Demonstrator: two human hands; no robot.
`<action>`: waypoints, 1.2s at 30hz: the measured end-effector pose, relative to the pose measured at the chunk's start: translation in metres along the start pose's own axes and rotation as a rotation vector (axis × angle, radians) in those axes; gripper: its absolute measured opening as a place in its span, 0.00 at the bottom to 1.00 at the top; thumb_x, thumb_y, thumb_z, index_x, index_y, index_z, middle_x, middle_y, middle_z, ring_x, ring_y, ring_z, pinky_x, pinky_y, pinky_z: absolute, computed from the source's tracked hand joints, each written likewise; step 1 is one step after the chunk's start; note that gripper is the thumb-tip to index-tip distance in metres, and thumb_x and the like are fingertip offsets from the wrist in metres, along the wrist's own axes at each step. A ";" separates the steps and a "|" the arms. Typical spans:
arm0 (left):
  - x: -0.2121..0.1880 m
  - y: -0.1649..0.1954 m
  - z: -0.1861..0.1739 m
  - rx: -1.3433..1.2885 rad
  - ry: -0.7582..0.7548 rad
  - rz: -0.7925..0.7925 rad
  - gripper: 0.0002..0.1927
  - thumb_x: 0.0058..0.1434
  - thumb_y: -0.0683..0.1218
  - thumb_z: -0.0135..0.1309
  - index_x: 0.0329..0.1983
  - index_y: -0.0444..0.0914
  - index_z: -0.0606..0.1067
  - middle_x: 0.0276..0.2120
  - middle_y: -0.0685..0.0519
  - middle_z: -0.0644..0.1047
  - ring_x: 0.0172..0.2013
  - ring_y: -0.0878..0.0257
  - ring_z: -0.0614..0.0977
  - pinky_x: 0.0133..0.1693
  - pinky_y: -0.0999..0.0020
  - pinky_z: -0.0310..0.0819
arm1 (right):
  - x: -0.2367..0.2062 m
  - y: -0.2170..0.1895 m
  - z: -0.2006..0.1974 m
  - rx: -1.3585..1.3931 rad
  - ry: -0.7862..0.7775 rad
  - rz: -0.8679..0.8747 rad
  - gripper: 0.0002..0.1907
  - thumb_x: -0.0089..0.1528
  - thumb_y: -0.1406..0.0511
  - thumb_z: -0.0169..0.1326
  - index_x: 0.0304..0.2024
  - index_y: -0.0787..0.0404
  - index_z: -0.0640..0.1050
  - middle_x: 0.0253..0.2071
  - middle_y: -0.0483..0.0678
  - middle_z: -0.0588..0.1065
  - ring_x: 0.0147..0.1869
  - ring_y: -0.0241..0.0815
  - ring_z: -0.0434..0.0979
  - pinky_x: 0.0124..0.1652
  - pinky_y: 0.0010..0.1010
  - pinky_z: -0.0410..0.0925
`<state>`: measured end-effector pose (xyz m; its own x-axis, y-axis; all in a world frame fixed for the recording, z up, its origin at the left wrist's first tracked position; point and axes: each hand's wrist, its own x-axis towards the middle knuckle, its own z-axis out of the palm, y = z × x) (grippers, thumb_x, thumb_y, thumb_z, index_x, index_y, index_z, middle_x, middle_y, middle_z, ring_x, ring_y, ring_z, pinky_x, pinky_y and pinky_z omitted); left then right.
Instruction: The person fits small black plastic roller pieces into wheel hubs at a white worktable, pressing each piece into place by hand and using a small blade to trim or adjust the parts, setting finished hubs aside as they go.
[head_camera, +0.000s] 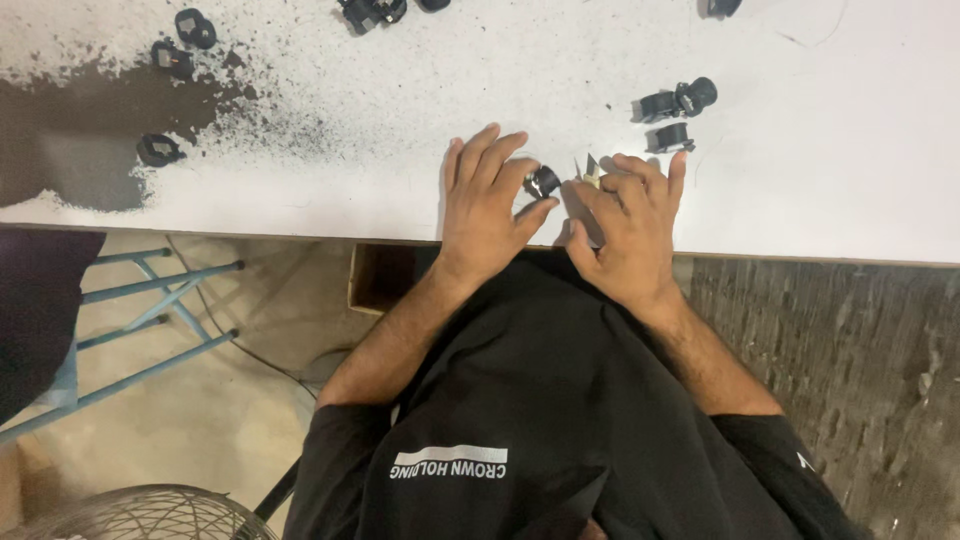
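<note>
- We see one label only – a white bar with white lettering under it (449, 462), printed on the chest of the black shirt (540, 400) at the bottom of the view.
- Our left hand (487, 205) lies on the white table (400, 120) near its front edge, and pinches a small black part (541, 181) between thumb and forefinger – the part sits right at the fingertips, at the hand's right side.
- Our right hand (628, 232) rests just beside it, fingers curled over a thin pale piece (590, 170) whose pointed tips stick up next to the black part; how firmly it is held we cannot tell.
- More black parts lie on the table: a pair (676, 100) and a single one (671, 137) beyond the right hand, several (175, 60) at the far left.
- The table is white, with a dark speckled stain (90, 130) spread over its left end.
- Below the edge we see a pale floor, a blue metal frame (150, 310), an open brown box (385, 275), and a wire fan guard (140, 515) at the lower left.
</note>
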<state>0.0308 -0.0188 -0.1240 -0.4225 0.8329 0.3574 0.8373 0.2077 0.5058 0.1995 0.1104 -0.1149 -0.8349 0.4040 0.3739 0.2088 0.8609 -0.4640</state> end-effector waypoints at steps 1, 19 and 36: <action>-0.007 0.001 -0.002 0.002 0.002 -0.021 0.27 0.56 0.54 0.71 0.53 0.42 0.73 0.63 0.48 0.71 0.69 0.47 0.64 0.69 0.36 0.49 | 0.001 -0.003 0.001 0.004 -0.013 -0.013 0.22 0.56 0.65 0.62 0.53 0.58 0.82 0.49 0.51 0.68 0.70 0.56 0.63 0.73 0.68 0.40; -0.020 0.013 -0.010 -0.075 0.201 0.021 0.11 0.65 0.46 0.65 0.47 0.39 0.79 0.37 0.53 0.76 0.38 0.57 0.77 0.41 0.61 0.73 | 0.020 -0.018 0.023 -0.002 -0.013 -0.058 0.23 0.55 0.64 0.71 0.51 0.61 0.80 0.51 0.53 0.69 0.65 0.57 0.67 0.75 0.65 0.44; -0.037 0.009 -0.010 -0.026 0.108 0.022 0.10 0.63 0.46 0.66 0.46 0.43 0.79 0.43 0.59 0.77 0.45 0.60 0.76 0.47 0.59 0.68 | -0.019 -0.010 0.018 0.221 0.107 -0.134 0.18 0.60 0.74 0.64 0.50 0.62 0.74 0.47 0.52 0.75 0.60 0.54 0.75 0.77 0.61 0.45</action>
<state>0.0504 -0.0534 -0.1247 -0.4406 0.7767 0.4502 0.8380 0.1760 0.5165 0.2043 0.0888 -0.1324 -0.7866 0.3317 0.5208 -0.0259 0.8250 -0.5645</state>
